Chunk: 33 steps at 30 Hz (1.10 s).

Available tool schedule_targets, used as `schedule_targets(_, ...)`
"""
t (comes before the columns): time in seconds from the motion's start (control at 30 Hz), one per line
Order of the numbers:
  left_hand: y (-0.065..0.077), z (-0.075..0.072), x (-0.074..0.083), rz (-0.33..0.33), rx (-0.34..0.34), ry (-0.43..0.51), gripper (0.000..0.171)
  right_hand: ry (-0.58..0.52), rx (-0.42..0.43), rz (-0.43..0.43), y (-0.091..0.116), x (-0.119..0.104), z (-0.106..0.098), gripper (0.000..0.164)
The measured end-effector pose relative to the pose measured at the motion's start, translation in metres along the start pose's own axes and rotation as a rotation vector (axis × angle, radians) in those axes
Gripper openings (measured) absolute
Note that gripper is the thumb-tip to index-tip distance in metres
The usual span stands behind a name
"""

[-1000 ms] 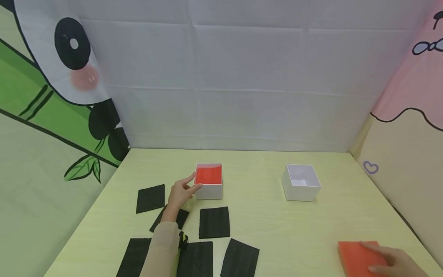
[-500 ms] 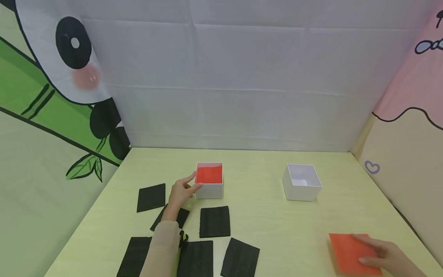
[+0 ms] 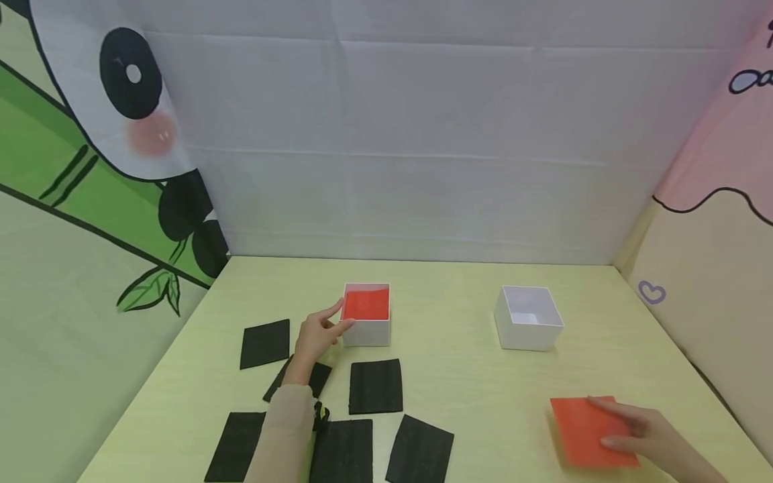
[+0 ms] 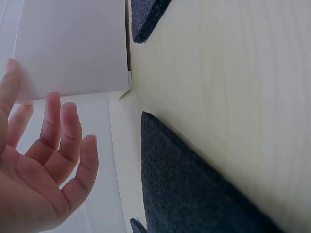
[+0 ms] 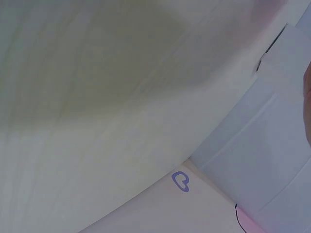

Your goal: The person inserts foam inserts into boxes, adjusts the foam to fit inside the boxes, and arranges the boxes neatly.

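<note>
Orange square (image 3: 581, 437) juts leftward from the right hand (image 3: 649, 433) gripping it.

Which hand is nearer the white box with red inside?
Left. The left hand touches the white box at its left; the right hand, holding a red square, is apart, to the box's right.

Black square (image 3: 320, 380) behind wrist of left hand (image 3: 318, 335): middle hidden. Black-and-yellow item (image 3: 321, 412) beside left sleeve (image 3: 280, 433): mostly blocked, can't ID. Right hand (image 3: 646, 429) covers part of orange sheet (image 3: 582, 429); right wrist view crops that hand.
</note>
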<state>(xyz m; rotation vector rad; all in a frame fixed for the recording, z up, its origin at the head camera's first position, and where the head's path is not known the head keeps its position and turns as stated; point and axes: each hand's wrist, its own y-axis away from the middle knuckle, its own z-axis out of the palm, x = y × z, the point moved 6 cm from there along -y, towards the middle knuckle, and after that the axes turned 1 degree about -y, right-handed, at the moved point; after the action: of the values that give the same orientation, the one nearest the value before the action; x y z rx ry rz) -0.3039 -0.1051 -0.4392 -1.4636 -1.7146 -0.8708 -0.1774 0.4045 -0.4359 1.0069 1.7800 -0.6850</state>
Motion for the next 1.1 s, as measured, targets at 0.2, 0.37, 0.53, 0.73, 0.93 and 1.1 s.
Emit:
schedule_targets(0.2, 0.001, 0.0, 0.0, -0.007, 0.001, 0.003, 0.066, 0.023, 0.017, -0.037, -0.011, -0.008, 0.005, 0.056)
schedule_targets(0.37, 0.0, 0.0, -0.001, -0.008, -0.001, 0.006, 0.065, 0.003, 0.024, -0.053, -0.021, -0.013, 0.011, 0.055)
schedule_targets(0.53, -0.001, 0.001, -0.001, -0.009, -0.002, 0.002, 0.067, -0.042, 0.011, -0.071, -0.03, -0.016, 0.017, 0.055)
schedule_targets(0.73, 0.0, 0.001, 0.0, -0.006, 0.007, 0.0, 0.064, -0.109, -0.021, -0.056, -0.041, -0.02, 0.025, 0.054)
schedule_targets(0.93, 0.0, 0.0, 0.0, -0.008, -0.002, -0.004, 0.066, -0.19, -0.064, -0.087, -0.051, -0.024, 0.035, 0.053)
schedule_targets(1.1, 0.0, 0.0, -0.001, -0.005, -0.003, 0.0, 0.068, -0.194, -0.063, -0.103, -0.06, -0.029, 0.041, 0.053)
